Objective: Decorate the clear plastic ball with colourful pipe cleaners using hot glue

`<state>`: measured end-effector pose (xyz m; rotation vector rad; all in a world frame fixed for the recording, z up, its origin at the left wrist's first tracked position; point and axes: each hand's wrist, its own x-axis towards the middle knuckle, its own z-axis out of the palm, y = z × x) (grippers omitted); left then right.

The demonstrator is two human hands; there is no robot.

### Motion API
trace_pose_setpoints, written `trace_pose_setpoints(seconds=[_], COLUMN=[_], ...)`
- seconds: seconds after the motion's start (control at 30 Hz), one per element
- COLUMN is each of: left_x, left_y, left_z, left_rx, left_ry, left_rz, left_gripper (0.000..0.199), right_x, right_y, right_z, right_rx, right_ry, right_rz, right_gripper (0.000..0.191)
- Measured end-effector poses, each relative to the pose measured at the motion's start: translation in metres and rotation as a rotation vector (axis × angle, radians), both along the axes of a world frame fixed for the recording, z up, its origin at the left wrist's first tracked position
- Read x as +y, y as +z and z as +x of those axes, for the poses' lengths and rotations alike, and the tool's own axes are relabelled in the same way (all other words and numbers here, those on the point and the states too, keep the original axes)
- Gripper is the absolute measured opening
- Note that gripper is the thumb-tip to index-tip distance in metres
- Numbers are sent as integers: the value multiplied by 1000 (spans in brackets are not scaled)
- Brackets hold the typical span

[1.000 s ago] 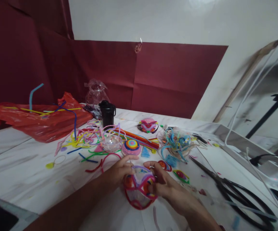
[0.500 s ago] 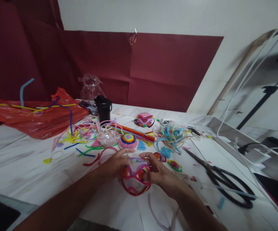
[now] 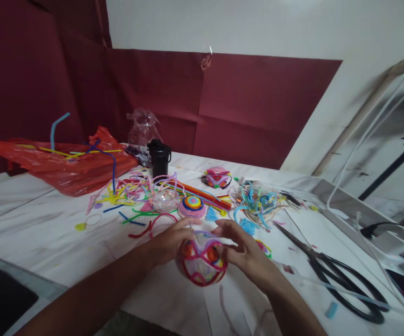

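Observation:
Between my hands is a clear plastic ball (image 3: 202, 275) decorated with pink, red, orange and purple fuzzy pipe cleaners, set in looping bands and eye-like spirals. My left hand (image 3: 172, 240) grips it at the left, fingers bent over its upper edge. On the other side my right hand (image 3: 246, 254) holds it with the thumb at its right edge, the index finger arched above and apart from the thumb. Just beyond my fingers sits a pink dome with a rainbow spiral (image 3: 192, 205). Beside that stands another clear ball (image 3: 165, 199) with pale purple pipe cleaners on top.
Large black-handled scissors (image 3: 335, 273) lie at the right. Blue pipe cleaner pieces (image 3: 254, 198) are heaped behind them. A black bottle (image 3: 159, 158) and a red plastic bag (image 3: 72, 170) stand farther back left. Another decorated pink piece (image 3: 218, 177) sits at the back.
The view has shifted, so most of the scene appears farther right. My right fingers have loosened and spread somewhat around the ball; my left hand stays on it.

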<state>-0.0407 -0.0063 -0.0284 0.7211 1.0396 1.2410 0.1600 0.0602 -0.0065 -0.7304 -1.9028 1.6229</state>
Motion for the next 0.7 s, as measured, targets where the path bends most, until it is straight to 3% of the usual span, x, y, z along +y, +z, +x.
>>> trace_pose_setpoints(seconds=[0.23,0.5,0.7], left_x=[1,3,8], left_y=[4,1,-7], left_z=[-1,0,3], left_rx=[51,95,283], left_ry=[-3,13,63], left_rz=[-60,-84,-58], left_gripper=[49,40,36], right_x=[-8,-18,-25], right_y=[20,-12,-24], right_z=[22,29,31], right_rx=[-20,-213,-222], right_ry=[-175,-65,-75], right_rz=[225,245,209], right_gripper=[33,50,42])
